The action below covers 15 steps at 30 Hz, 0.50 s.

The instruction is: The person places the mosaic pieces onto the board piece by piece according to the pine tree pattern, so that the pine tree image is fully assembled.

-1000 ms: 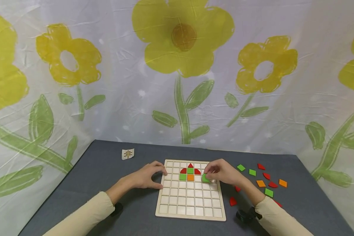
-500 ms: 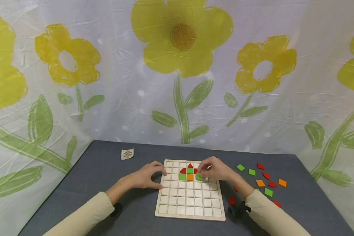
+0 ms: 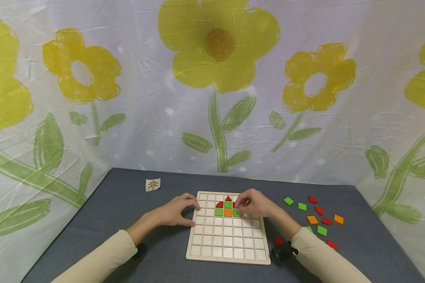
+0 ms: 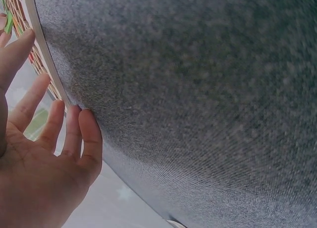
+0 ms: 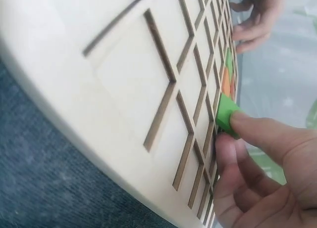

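Observation:
A wooden grid board lies on the table, its upper squares filled with a red triangle, a red rounded piece, green squares and an orange square. My right hand pinches a green square tile between thumb and fingers, at the cell right of the orange one; the tile sits tilted, partly above the grid in the right wrist view. Spread along the board's left edge, my left hand touches the rim with its fingertips and holds no piece.
Loose red, green and orange tiles are scattered right of the board. Under the right wrist lies a red piece. A small pattern card rests at the back left. A flowered cloth hangs behind the table.
My right hand has moved left across the board with the green tile, to the cell beside the orange square. The left hand has stayed at the board's edge.

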### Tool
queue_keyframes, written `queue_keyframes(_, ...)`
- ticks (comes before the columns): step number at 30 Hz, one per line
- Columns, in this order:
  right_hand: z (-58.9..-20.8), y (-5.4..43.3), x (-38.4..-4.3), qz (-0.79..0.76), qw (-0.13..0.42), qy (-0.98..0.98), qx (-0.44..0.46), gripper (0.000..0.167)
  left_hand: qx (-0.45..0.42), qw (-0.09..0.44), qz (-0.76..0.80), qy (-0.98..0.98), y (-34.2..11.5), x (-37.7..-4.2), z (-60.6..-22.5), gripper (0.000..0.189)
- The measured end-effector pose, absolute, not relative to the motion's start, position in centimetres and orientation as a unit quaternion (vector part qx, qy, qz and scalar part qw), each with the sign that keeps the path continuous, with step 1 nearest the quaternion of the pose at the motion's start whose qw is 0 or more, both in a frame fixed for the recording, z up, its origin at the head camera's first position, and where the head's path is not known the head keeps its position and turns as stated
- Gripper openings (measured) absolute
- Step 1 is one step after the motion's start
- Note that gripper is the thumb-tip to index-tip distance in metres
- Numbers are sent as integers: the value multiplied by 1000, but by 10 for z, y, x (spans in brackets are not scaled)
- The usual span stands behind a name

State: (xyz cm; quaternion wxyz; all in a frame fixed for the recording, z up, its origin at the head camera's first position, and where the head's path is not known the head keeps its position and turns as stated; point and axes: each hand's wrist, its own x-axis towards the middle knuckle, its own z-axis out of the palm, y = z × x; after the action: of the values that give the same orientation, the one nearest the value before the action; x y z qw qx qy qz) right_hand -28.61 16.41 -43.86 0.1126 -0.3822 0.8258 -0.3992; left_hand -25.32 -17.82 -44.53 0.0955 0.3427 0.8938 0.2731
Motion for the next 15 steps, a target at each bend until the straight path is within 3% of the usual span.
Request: queue_keyframes(15, -439, 161, -280, -367, 91, 848, -372, 6, 346, 99, 278, 891, -178, -252, -442, 38)
